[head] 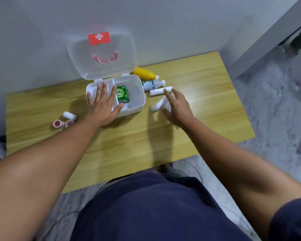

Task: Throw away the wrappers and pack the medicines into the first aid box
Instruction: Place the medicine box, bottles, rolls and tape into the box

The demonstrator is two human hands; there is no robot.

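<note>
left hand point(103, 103) flat, fingers spread, pressing on open first aid box point(137, 101) mid-table; green packet point(122, 94) inside. right hand point(178, 106) loose, empty, over white tubes point(159, 103) beside box.

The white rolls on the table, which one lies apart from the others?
The short white roll left of the white plastic first aid box; the others lie right of it, by the right hand.

Yellow-wood table point(198, 119) against pale wall point(163, 23); mottled grey floor point(276, 110) right; grey slanting beam point(268, 40) upper right.
</note>
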